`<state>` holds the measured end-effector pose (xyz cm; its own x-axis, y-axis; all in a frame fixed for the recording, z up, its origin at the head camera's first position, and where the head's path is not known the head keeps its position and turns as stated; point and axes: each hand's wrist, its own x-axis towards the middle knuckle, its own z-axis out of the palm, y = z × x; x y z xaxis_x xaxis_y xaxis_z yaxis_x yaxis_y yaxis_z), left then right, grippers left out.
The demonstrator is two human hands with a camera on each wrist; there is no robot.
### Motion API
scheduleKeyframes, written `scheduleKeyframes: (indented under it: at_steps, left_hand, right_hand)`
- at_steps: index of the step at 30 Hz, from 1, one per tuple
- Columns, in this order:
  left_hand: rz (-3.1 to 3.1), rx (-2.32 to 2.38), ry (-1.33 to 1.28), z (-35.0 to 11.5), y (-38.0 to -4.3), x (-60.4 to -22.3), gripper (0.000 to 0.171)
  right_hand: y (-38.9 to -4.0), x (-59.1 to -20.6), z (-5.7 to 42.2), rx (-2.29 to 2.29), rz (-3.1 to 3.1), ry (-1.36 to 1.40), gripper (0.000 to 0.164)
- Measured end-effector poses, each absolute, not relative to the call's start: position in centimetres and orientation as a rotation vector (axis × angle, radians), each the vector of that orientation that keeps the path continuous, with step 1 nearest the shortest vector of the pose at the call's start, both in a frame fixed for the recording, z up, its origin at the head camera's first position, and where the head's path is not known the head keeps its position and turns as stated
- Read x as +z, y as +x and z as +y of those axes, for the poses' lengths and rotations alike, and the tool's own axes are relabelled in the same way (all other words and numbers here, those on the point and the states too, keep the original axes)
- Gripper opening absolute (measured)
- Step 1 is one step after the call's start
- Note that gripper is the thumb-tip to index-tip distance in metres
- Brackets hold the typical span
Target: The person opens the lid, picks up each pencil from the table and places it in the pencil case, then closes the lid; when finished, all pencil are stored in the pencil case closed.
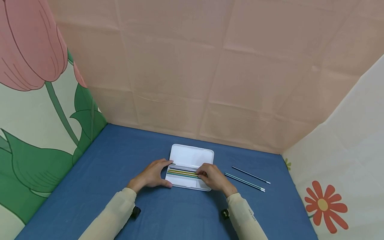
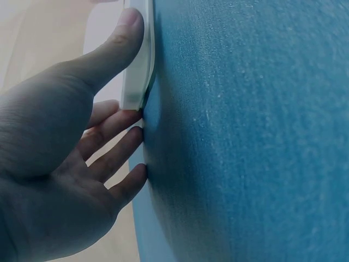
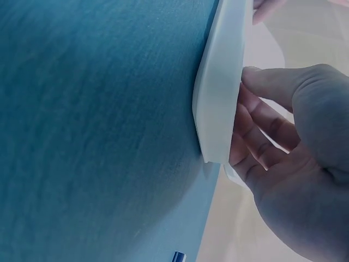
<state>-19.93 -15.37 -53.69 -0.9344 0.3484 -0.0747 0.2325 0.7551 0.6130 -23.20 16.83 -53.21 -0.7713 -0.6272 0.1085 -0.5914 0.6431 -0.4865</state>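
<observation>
A white pencil case (image 1: 192, 156) lies open on the blue cloth, its lid tipped back. Several pencils (image 1: 181, 172) in dark, gold and green tones lie side by side in its tray. My left hand (image 1: 154, 174) holds the case's left end, thumb at the front corner and fingers toward the back. In the left wrist view, the thumb lies along the case's side wall (image 2: 139, 71). My right hand (image 1: 212, 176) reaches over the tray's right part, fingers curled at the pencils' right ends, pinching there. The case hides those fingertips in the right wrist view.
Right of the case lie green pencils (image 1: 244, 182) with white ends, close together, and a dark blue pencil (image 1: 251, 175) behind them. A beige backdrop (image 1: 195, 83) rises behind the blue cloth (image 1: 138, 143); printed flower panels stand at both sides.
</observation>
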Motion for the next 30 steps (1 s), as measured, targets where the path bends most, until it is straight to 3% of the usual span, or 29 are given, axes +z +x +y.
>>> scheduleKeyframes:
  at_steps: [9, 22, 30]
  left_hand:
    - [2.785, 0.930, 0.492, -15.5, -20.0, -53.6, 0.100]
    - [2.765, 0.925, 0.455, -15.3, -19.8, -53.4, 0.102]
    - [2.778, 0.922, 0.467, -15.3, -19.7, -53.6, 0.102]
  right_hand:
    - [-23.0, -53.0, 17.0, -0.831, 2.742, -0.978, 0.018]
    - [-21.7, -52.4, 18.3, -0.957, 2.721, -0.893, 0.039]
    - [-20.6, -52.6, 20.8, -0.917, 2.811, -0.799, 0.043]
